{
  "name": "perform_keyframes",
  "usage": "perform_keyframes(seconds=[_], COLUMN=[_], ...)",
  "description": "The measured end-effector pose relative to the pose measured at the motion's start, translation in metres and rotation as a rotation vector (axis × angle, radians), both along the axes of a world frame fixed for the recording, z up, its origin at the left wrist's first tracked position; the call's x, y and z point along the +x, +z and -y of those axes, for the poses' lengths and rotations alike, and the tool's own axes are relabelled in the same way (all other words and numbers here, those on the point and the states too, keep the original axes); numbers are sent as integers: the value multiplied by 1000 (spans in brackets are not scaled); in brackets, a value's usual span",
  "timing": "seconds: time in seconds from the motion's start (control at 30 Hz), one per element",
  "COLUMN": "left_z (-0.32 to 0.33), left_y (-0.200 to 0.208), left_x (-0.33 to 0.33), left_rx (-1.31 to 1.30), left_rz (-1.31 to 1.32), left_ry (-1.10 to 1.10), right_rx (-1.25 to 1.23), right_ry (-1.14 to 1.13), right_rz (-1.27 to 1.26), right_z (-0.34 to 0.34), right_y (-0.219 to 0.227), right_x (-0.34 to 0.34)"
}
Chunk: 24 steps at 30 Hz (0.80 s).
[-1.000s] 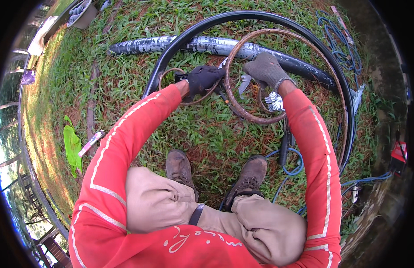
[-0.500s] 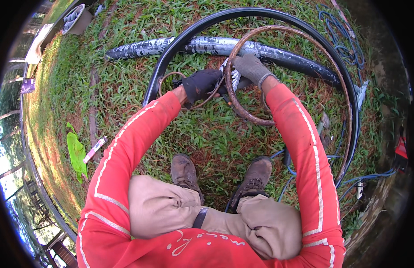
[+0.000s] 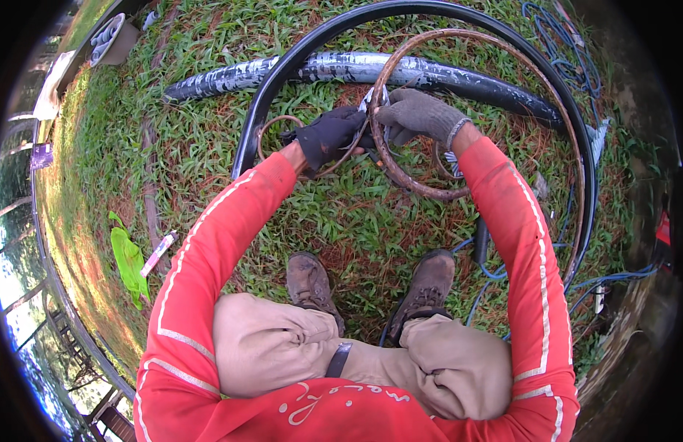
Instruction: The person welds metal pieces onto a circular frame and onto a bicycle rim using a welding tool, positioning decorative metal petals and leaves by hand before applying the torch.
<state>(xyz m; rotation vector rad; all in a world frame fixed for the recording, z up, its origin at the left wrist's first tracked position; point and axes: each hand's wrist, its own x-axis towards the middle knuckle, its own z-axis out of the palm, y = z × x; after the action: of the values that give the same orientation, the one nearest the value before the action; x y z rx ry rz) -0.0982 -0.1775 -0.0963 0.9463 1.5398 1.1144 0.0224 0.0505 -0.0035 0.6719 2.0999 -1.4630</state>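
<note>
Steadying the rusty ring (image 3: 433, 193) at its left rim seems wise; it sits well inside the grass's (image 3: 341, 221) right edge. Fingers of the right hand (image 3: 422, 116) bunch there; what the left hand's (image 3: 330, 136) pinch, I cannot tell.

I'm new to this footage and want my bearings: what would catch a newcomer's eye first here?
Probably the big black arc curving over the grass at the top of the view, with a rusty brown loop inside it. Next, the black-gloved left hand and grey-gloved right hand, close together at the loop's left side. Far left, a lime-green item lies on the grass.
</note>
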Motion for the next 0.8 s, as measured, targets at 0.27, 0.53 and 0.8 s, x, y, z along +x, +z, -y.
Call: perform_keyframes(seconds=[0.27, 0.53, 0.8], left_z=[-9, -12, -9], left_y=[16, 14, 16], left_x=[12, 10, 3], left_rx=[-250, -253, -210], left_rz=[604, 415, 405], left_ry=[316, 305, 278], right_rx=[4, 8, 38], right_ry=[-67, -6, 21], right_rz=[115, 83, 52], right_z=[3, 3, 5], right_y=[7, 0, -1], right_x=[6, 7, 12])
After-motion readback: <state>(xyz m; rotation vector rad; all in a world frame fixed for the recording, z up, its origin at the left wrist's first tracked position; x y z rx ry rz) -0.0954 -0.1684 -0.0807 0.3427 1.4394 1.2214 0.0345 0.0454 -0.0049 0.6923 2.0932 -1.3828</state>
